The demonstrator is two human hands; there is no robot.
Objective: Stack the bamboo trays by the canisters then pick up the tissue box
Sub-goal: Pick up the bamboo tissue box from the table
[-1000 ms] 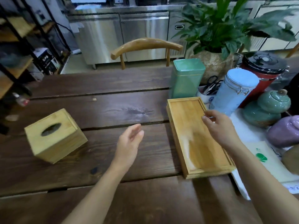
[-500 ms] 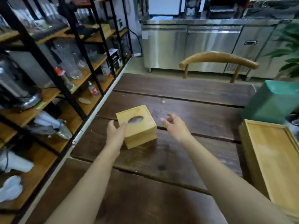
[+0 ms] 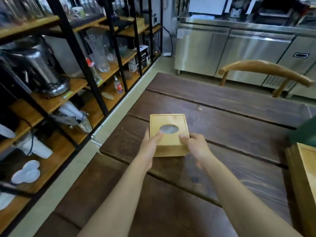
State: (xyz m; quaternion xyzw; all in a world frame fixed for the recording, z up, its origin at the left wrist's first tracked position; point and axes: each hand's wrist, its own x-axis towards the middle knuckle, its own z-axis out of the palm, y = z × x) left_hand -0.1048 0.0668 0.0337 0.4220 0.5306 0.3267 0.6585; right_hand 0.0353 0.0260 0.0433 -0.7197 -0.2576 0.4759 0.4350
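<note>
The bamboo tissue box (image 3: 168, 123), a light cube with an oval hole in its top, is near the left edge of the dark wooden table (image 3: 230, 117). My left hand (image 3: 150, 146) grips its left side with the thumb on top. My right hand (image 3: 196, 148) grips its right side, thumb on the lid. I cannot tell whether the box is lifted or resting on the table. The stacked bamboo trays (image 3: 306, 166) show only partly at the right edge, next to a green canister (image 3: 307, 132).
Black metal shelving (image 3: 71, 53) with wooden boards, glassware and a steel urn (image 3: 34, 65) stands left of the table across a narrow floor strip. A wooden chair back (image 3: 266, 69) is at the table's far side. Steel cabinets (image 3: 239, 52) line the back wall.
Both hands left the trays, reached left to the tissue box and closed on its two sides. The box now sits squarely between them and the view has swung left.
</note>
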